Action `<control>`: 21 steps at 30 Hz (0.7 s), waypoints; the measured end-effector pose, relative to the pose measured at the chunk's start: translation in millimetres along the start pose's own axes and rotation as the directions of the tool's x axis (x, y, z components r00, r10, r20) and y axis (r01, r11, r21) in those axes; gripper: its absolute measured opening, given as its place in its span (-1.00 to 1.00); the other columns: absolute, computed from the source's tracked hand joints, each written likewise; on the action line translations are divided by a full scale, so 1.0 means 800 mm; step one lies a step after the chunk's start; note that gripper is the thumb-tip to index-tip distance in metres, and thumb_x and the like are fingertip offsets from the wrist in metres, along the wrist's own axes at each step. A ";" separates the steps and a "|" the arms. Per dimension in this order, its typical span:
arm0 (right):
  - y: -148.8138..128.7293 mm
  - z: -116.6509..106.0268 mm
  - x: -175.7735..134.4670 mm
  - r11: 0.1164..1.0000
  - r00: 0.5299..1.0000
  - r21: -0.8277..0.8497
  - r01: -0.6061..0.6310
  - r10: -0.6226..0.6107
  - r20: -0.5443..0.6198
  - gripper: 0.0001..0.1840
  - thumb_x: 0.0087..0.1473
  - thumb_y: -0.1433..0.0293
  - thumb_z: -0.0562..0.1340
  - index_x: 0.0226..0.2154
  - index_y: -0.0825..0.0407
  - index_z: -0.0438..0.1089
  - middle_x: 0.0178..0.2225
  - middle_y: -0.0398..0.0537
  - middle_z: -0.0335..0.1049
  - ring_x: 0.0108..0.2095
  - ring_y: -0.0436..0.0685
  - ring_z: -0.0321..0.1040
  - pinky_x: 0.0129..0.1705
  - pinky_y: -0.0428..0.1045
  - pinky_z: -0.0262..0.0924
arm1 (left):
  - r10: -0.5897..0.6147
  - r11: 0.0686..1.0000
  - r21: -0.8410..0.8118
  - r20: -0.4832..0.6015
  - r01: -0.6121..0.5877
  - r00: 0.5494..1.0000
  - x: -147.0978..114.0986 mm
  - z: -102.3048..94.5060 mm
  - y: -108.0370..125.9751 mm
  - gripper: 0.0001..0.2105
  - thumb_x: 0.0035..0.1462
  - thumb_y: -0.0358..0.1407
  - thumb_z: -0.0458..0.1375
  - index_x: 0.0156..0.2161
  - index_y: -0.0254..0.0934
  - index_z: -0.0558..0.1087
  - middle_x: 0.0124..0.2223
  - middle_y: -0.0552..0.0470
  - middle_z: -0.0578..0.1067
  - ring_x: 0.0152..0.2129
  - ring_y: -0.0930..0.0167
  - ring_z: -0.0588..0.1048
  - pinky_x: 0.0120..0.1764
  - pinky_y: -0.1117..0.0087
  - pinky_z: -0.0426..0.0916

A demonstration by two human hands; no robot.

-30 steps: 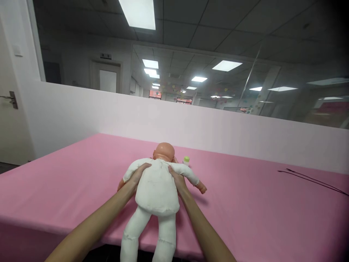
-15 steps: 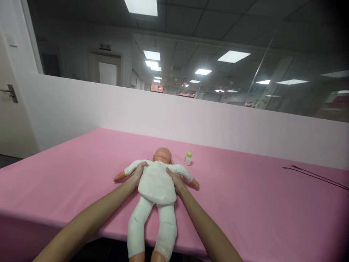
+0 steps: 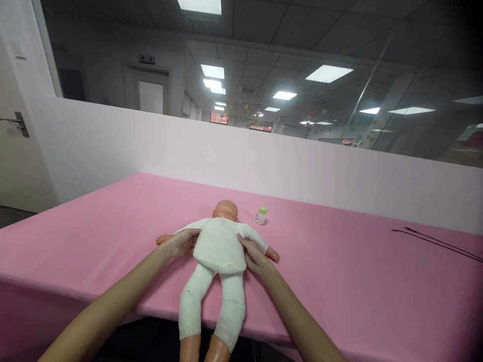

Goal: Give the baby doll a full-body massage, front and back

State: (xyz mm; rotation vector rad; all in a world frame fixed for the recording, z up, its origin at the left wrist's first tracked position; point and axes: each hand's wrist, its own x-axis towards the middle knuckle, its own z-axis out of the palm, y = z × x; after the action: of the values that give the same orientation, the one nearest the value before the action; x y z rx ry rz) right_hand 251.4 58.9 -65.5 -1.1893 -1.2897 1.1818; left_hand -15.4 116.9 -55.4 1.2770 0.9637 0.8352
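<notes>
1. The left forearm [image 3: 113,301] and right forearm [image 3: 300,317] reach in from the bottom corners, one to each side of the doll [image 3: 219,246].
2. The doll lies back up on the pink cloth [image 3: 339,281] that covers the table, its lower legs [image 3: 189,348] running over the near edge. The feet are out of view.
3. The left hand [image 3: 183,243] is at the doll's left flank. Its thumb and fingers are apart, thumb uppermost, with the tips at the side of the white torso; how firmly they press, I cannot tell.
4. The right hand [image 3: 257,257] is at the other flank. Its thumb lies along the torso's upper edge; the other fingers are mostly hidden below, so whether they are spread or pressed together cannot be told.
5. The doll's arms stretch out sideways, the left one partly behind the left hand, the right one beyond the right hand.
6. The doll's head [image 3: 225,210] points away from the person, its bald back showing.
7. A small bottle [image 3: 260,217] with a green lid [image 3: 263,209] stands on the cloth near the head, to its right, not touching it.
8. Thin black cords [image 3: 437,243] lie well apart at the far right.
9. Behind the table runs a white wall [image 3: 287,166]; a door [image 3: 22,171] with a metal handle [image 3: 21,124] is at left.
10. Above the wall, glass shows ceiling lights [image 3: 329,74] and reddish screens [image 3: 219,118].
</notes>
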 end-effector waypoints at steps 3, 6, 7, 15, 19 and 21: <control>-0.007 -0.018 -0.007 0.959 0.994 -0.270 -0.089 0.104 0.044 -0.50 0.15 -0.06 0.30 -0.41 0.06 0.54 -0.40 0.03 0.56 -0.29 0.23 0.51 -0.23 0.06 0.40 | -0.017 0.988 0.154 -0.040 0.023 0.999 -0.011 -0.018 0.003 -0.70 0.14 -0.06 0.23 -0.29 -0.28 0.59 -0.29 -0.13 0.65 -0.18 0.10 0.60 -0.10 0.19 0.46; -0.021 -0.019 -0.011 0.772 0.981 -0.634 -0.042 -0.088 -0.172 -0.52 0.22 0.01 0.21 -0.47 0.03 0.50 -0.46 -0.01 0.52 -0.32 0.24 0.50 -0.24 0.07 0.34 | 0.217 0.928 0.342 -0.183 -0.145 0.959 -0.013 -0.009 0.007 -0.69 0.19 -0.03 0.19 -0.31 -0.24 0.61 -0.23 -0.11 0.66 -0.08 0.06 0.57 -0.01 0.15 0.41; -0.024 -0.014 -0.009 0.717 0.954 -0.697 0.006 -0.213 -0.211 -0.56 0.26 0.05 0.17 -0.40 0.02 0.53 -0.38 0.02 0.56 -0.25 0.27 0.51 -0.17 0.10 0.35 | 0.340 0.881 0.406 -0.186 -0.242 0.922 -0.012 0.000 0.008 -0.67 0.22 -0.02 0.16 -0.25 -0.23 0.62 -0.16 -0.11 0.66 -0.02 0.05 0.55 0.04 0.14 0.39; 0.001 0.024 0.021 0.635 0.942 -0.722 0.277 -0.329 0.072 -0.27 0.32 -0.02 0.11 0.36 0.03 0.22 0.40 0.11 0.15 0.42 0.32 0.03 0.45 0.26 -0.13 | 0.454 0.788 0.448 0.043 -0.423 0.890 0.017 0.034 -0.021 -0.33 0.27 0.15 0.12 0.35 -0.17 0.34 0.42 -0.08 0.27 0.39 0.11 0.16 0.43 0.20 -0.07; 0.019 -0.003 0.025 0.550 0.926 -0.781 0.296 -0.367 0.092 -0.30 0.38 -0.03 -0.02 0.35 0.03 0.22 0.38 0.11 0.18 0.41 0.28 0.06 0.47 0.27 -0.18 | 0.490 0.565 0.701 0.139 -0.435 0.860 0.041 -0.006 -0.053 -0.35 0.42 0.09 -0.12 0.40 -0.30 0.23 0.44 -0.18 0.22 0.39 0.13 0.17 0.42 0.02 -0.04; 0.028 -0.025 0.027 0.453 0.927 -0.848 0.276 -0.359 0.110 -0.30 0.41 0.00 -0.07 0.38 0.05 0.18 0.39 0.14 0.16 0.42 0.28 0.04 0.48 0.29 -0.24 | 0.545 0.383 0.814 0.181 -0.436 0.818 0.049 -0.024 -0.063 -0.40 0.45 0.02 -0.16 0.37 -0.33 0.27 0.40 -0.23 0.29 0.37 0.10 0.19 0.40 -0.07 -0.04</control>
State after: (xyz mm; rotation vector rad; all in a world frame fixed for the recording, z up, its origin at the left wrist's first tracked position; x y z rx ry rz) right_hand 271.2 81.8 -86.2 -1.5417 -2.0269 0.1123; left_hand -18.8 154.2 -110.4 2.4955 1.1399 0.9343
